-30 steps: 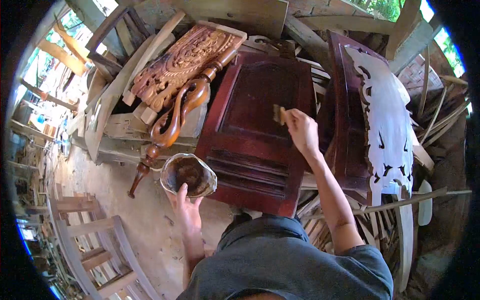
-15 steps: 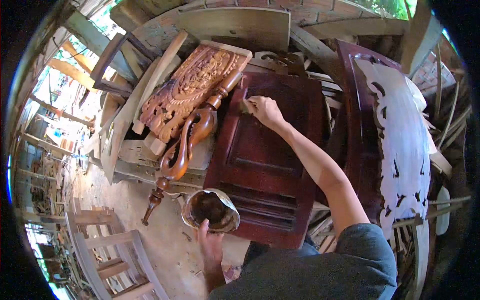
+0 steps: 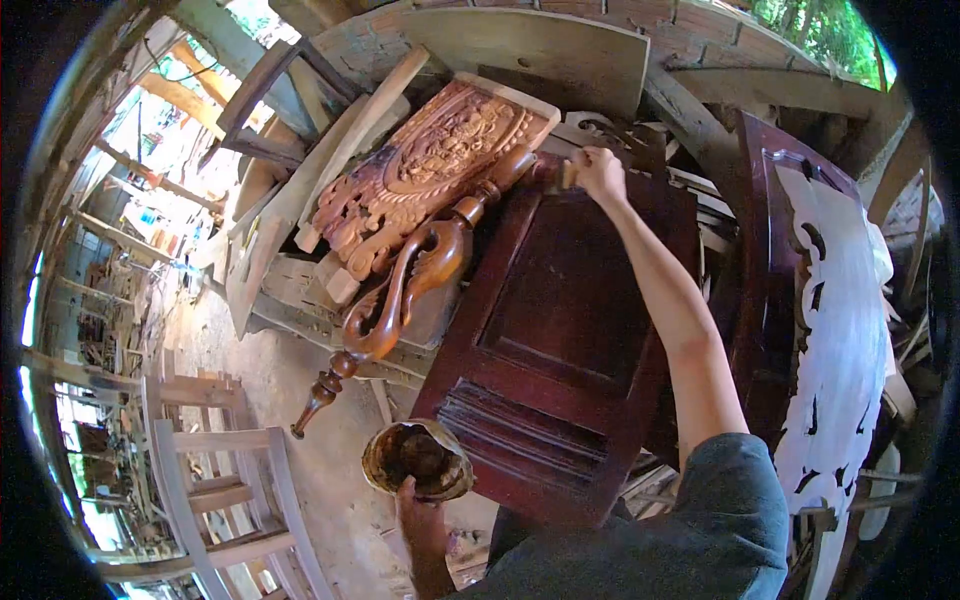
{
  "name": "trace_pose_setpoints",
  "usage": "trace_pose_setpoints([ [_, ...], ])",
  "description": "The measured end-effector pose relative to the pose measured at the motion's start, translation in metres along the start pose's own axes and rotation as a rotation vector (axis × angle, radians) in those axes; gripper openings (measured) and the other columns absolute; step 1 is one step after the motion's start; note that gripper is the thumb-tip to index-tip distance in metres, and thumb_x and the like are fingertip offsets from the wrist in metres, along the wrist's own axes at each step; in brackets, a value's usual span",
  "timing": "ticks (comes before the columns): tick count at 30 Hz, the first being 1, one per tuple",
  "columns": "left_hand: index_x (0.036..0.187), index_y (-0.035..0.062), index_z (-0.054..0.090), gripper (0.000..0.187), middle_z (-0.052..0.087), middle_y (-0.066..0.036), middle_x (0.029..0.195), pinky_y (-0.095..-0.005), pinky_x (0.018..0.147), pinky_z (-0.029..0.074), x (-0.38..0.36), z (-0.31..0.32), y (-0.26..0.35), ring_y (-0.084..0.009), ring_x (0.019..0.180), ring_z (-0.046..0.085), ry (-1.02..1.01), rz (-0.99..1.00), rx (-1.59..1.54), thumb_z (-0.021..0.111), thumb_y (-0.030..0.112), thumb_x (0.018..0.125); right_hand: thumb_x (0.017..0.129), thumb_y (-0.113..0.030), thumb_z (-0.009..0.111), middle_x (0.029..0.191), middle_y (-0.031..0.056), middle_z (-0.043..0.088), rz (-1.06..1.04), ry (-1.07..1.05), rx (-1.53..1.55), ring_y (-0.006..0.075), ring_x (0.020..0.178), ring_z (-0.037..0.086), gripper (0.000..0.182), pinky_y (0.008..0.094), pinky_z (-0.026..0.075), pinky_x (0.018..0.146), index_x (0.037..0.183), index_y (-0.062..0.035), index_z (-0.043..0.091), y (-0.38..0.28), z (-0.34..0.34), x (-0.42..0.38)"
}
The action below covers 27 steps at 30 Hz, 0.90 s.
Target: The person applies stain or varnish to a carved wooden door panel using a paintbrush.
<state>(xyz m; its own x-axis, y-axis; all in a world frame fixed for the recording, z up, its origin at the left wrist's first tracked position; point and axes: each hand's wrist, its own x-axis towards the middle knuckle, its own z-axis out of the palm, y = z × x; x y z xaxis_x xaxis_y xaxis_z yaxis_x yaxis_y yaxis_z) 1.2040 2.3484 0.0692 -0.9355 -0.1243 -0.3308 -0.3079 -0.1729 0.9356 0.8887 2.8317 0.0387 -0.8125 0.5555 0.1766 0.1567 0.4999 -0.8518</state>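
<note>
At the far left corner of a dark red-brown wooden panel (image 3: 590, 290), my right hand (image 3: 603, 175) is closed on a small tan piece that looks like a brush (image 3: 569, 176). Its exact shape is partly hidden by my fingers. The panel has a framed recess and a slatted lower section, and its surface is glossy. My left hand (image 3: 420, 520) grips the near rim of a rough-edged, stained bowl (image 3: 378, 462), thumb over the edge. Dark brown matter coats the bowl's inside. It is held beside the panel's near left corner.
A turned, carved wooden post (image 3: 440, 255) and a carved relief panel (image 3: 450, 150) lie left of the dark panel. Another dark panel (image 3: 755, 250) and a pale cut-out board (image 3: 840, 320) lean on the right. Wooden frames (image 3: 225, 490) stand on the floor at lower left.
My right hand has moved along the panel's left border to its far end with the brush. The camera view has shifted, and the bowl stays in my left hand.
</note>
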Motion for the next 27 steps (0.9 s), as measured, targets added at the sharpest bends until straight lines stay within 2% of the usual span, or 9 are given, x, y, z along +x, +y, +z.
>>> trace_pose_setpoints([
  [2, 0.135, 0.0016, 0.036, 0.054, 0.043, -0.020, 0.138, -0.0441, 0.106, 0.039, -0.003, 0.004, -0.001, -0.0285, 0.127, 0.045, 0.009, 0.050, 0.332, 0.061, 0.004, 0.088, 0.087, -0.035, 0.059, 0.074, 0.0170, 0.069, 0.013, 0.094, 0.026, 0.0291, 0.081, 0.070, 0.031, 0.0421, 0.054, 0.076, 0.084, -0.0061, 0.071, -0.012, 0.010, 0.000],
  [6, 0.135, 0.0076, 0.030, 0.062, 0.035, -0.019, 0.144, -0.0516, 0.107, 0.039, 0.005, 0.003, -0.002, -0.0311, 0.132, 0.041, -0.070, 0.010, 0.458, 0.065, 0.004, 0.084, 0.088, -0.032, 0.058, 0.070, 0.0152, 0.069, -0.034, 0.336, -0.098, 0.0285, 0.073, 0.071, 0.030, 0.0401, 0.055, 0.073, 0.089, -0.0051, 0.072, 0.039, 0.023, 0.022],
  [8, 0.137, 0.0071, 0.029, 0.065, 0.035, -0.021, 0.144, -0.0535, 0.106, 0.040, 0.004, 0.016, 0.000, -0.0311, 0.131, 0.041, -0.059, -0.025, 0.189, 0.065, 0.002, 0.084, 0.090, -0.026, 0.057, 0.070, 0.0143, 0.069, 0.218, 0.083, 0.093, 0.0209, 0.065, 0.071, 0.028, 0.0360, 0.055, 0.064, 0.091, -0.0014, 0.070, 0.044, -0.019, 0.021],
  [12, 0.138, 0.0078, 0.032, 0.060, 0.037, -0.019, 0.143, -0.0559, 0.104, 0.040, 0.007, 0.022, 0.003, -0.0320, 0.131, 0.041, -0.073, -0.004, 0.217, 0.064, 0.009, 0.087, 0.087, -0.029, 0.059, 0.054, 0.0094, 0.064, 0.127, 0.108, 0.028, 0.0175, 0.053, 0.068, 0.037, 0.0332, 0.055, 0.054, 0.065, -0.0017, 0.068, 0.124, -0.071, 0.041],
  [14, 0.137, 0.0094, 0.037, 0.055, 0.040, -0.016, 0.142, -0.0563, 0.102, 0.042, 0.014, 0.022, 0.001, -0.0336, 0.130, 0.042, -0.077, -0.109, -0.143, 0.061, 0.020, 0.090, 0.086, -0.026, 0.060, 0.055, 0.0102, 0.064, 0.213, 0.043, 0.149, 0.0198, 0.050, 0.066, 0.036, 0.0324, 0.055, 0.051, 0.062, 0.0005, 0.066, 0.130, -0.107, 0.035],
  [20, 0.142, 0.0081, 0.034, 0.059, 0.041, -0.013, 0.143, -0.0555, 0.109, 0.032, 0.024, 0.043, 0.022, -0.0323, 0.132, 0.040, -0.106, -0.237, -0.397, 0.058, 0.028, 0.092, 0.087, -0.021, 0.053, 0.057, 0.0166, 0.064, 0.207, 0.126, -0.306, 0.0212, 0.049, 0.063, 0.038, 0.0355, 0.053, 0.053, 0.060, 0.0033, 0.063, 0.089, -0.165, 0.004],
  [22, 0.143, 0.0076, 0.033, 0.059, 0.040, -0.013, 0.144, -0.0552, 0.111, 0.029, 0.026, 0.041, 0.022, -0.0322, 0.132, 0.039, -0.116, -0.257, -0.399, 0.057, 0.028, 0.093, 0.086, -0.027, 0.056, 0.079, 0.0230, 0.068, 0.076, 0.268, -0.704, 0.0378, 0.075, 0.068, 0.033, 0.0443, 0.055, 0.070, 0.075, 0.0026, 0.066, 0.087, -0.173, 0.005],
  [26, 0.144, 0.0079, 0.032, 0.061, 0.037, -0.015, 0.146, -0.0562, 0.112, 0.026, 0.024, 0.019, 0.006, -0.0338, 0.134, 0.037, -0.136, -0.171, 0.064, 0.056, 0.031, 0.093, 0.086, -0.029, 0.060, 0.087, 0.0226, 0.067, 0.019, 0.150, -0.732, 0.0419, 0.087, 0.064, 0.033, 0.0482, 0.052, 0.079, 0.083, 0.0029, 0.066, 0.116, -0.167, 0.012],
  [27, 0.144, 0.0072, 0.032, 0.062, 0.035, -0.014, 0.148, -0.0588, 0.111, 0.024, 0.025, 0.034, 0.017, -0.0345, 0.135, 0.035, -0.062, -0.281, -0.353, 0.056, 0.031, 0.092, 0.087, -0.029, 0.060, 0.089, 0.0218, 0.067, -0.116, 0.038, -0.628, 0.0411, 0.088, 0.064, 0.033, 0.0483, 0.052, 0.078, 0.086, 0.0028, 0.066, 0.154, -0.160, 0.019],
])
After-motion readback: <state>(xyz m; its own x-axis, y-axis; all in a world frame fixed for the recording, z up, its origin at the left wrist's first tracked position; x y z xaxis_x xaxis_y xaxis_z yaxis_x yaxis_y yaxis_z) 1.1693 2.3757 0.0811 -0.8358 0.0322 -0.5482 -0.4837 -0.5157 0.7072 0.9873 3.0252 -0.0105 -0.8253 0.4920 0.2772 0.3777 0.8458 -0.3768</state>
